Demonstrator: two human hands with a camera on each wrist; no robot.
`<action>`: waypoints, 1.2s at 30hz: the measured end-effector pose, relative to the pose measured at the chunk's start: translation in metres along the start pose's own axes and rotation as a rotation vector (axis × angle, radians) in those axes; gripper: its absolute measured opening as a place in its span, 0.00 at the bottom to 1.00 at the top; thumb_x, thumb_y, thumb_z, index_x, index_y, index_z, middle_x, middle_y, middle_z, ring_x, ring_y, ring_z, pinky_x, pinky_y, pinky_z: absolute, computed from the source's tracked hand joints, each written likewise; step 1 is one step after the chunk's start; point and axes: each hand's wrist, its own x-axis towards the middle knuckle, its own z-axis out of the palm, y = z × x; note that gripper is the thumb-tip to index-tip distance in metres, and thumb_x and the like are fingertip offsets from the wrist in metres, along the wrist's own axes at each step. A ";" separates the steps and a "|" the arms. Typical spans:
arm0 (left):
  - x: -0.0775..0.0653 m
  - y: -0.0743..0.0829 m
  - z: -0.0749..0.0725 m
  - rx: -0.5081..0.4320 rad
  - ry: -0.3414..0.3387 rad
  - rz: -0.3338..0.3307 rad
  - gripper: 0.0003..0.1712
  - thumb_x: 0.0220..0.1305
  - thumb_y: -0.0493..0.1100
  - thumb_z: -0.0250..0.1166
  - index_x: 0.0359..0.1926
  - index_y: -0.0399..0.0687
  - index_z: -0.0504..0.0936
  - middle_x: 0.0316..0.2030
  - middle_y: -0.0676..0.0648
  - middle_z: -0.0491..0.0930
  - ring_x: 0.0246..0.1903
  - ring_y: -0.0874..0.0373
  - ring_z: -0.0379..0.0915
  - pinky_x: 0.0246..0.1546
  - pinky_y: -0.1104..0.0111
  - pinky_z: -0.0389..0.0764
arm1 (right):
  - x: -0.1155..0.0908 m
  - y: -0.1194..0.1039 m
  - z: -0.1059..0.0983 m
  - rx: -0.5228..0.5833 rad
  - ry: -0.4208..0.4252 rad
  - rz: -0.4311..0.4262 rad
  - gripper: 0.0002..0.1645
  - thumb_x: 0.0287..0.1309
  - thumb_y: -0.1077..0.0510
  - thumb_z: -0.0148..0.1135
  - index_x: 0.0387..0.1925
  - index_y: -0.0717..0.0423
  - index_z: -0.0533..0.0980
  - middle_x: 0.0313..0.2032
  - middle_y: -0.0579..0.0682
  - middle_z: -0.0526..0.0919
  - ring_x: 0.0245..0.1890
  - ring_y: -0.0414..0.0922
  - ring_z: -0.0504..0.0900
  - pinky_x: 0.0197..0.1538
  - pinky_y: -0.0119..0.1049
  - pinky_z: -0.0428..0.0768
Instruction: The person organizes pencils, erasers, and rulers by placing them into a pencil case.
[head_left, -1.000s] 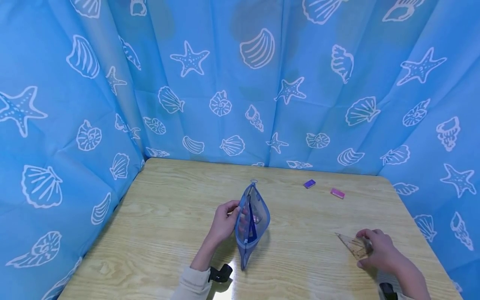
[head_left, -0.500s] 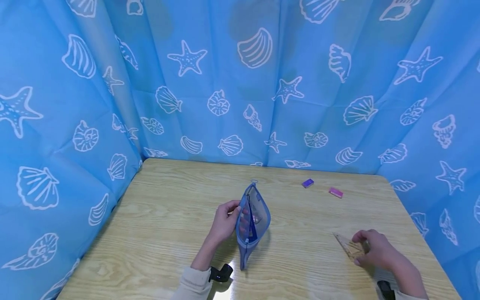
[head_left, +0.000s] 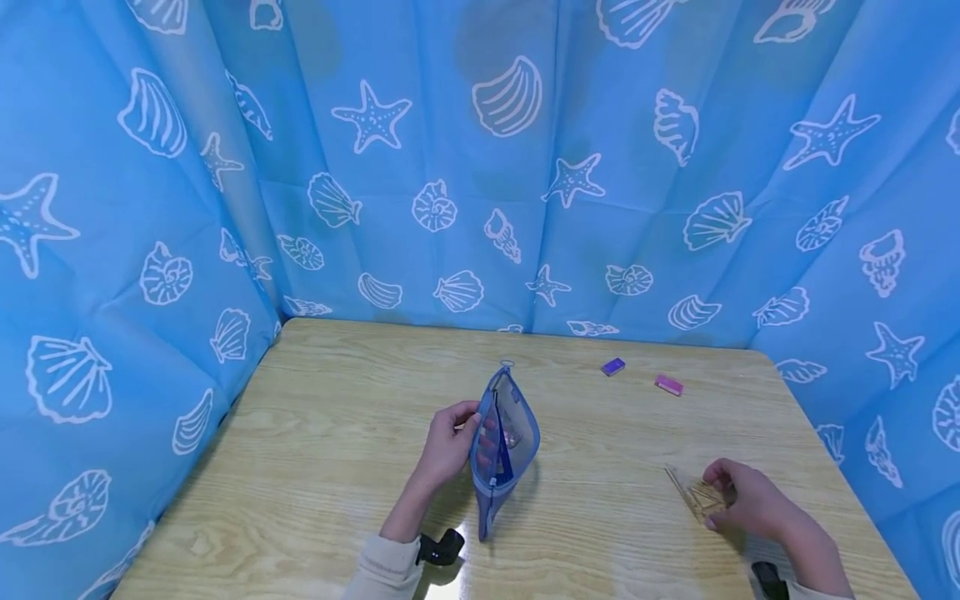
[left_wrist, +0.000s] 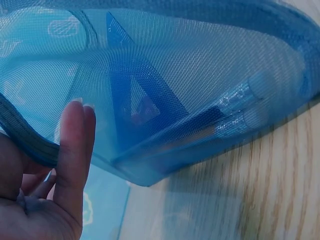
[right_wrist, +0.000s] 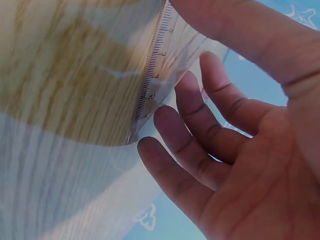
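In the head view my left hand (head_left: 446, 446) pinches the near rim of a blue mesh zip pouch (head_left: 527, 429), its mouth gaping upward. Through the mesh, the left wrist view shows a blue set square (left_wrist: 119, 100) and slim pen-like items (left_wrist: 232, 102) with clear ends inside the pouch (left_wrist: 215, 45). On the right of the table, my right hand (head_left: 757, 502) grips a clear set square (head_left: 697, 498) between thumb and fingers. Its printed scale (right_wrist: 152, 75) shows in the right wrist view, where the set square stands tilted close to the wood.
Toward the back right of the wooden table (head_left: 337, 400) lie a small purple block (head_left: 613, 367) and a small pink block (head_left: 669, 385). A blue curtain (head_left: 450, 125) with white shells and starfish hangs around the back and sides.
The clear set square has tilted more upright in my right hand, which has shifted slightly left. My left hand and the pouch stay put, while the head view has turned a little.
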 end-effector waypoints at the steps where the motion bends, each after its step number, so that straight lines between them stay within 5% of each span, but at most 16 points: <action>1: 0.000 0.000 0.000 -0.001 0.000 -0.003 0.15 0.78 0.32 0.50 0.54 0.28 0.79 0.42 0.29 0.82 0.28 0.49 0.85 0.24 0.63 0.90 | 0.000 0.000 0.000 -0.001 0.003 -0.001 0.33 0.39 0.63 0.84 0.45 0.66 0.73 0.40 0.52 0.77 0.41 0.48 0.75 0.43 0.43 0.80; 13: -0.002 0.001 -0.001 0.008 0.002 -0.010 0.15 0.78 0.32 0.50 0.55 0.27 0.78 0.42 0.29 0.82 0.30 0.47 0.85 0.24 0.63 0.90 | -0.007 0.001 0.005 0.045 0.005 -0.051 0.26 0.44 0.63 0.81 0.41 0.62 0.74 0.33 0.49 0.71 0.32 0.44 0.69 0.30 0.33 0.70; 29: -0.003 0.002 -0.001 -0.001 0.021 -0.019 0.15 0.78 0.31 0.49 0.55 0.27 0.78 0.41 0.30 0.82 0.29 0.51 0.85 0.24 0.64 0.90 | -0.014 -0.001 0.002 0.161 -0.034 -0.160 0.07 0.61 0.63 0.68 0.38 0.62 0.78 0.31 0.50 0.80 0.30 0.36 0.76 0.31 0.32 0.80; 36: -0.003 0.003 -0.001 0.006 0.016 -0.013 0.16 0.78 0.32 0.49 0.56 0.28 0.78 0.42 0.29 0.82 0.29 0.48 0.85 0.24 0.64 0.90 | -0.015 -0.009 0.007 0.199 0.094 -0.212 0.06 0.64 0.66 0.65 0.42 0.64 0.79 0.35 0.51 0.82 0.32 0.34 0.79 0.33 0.31 0.83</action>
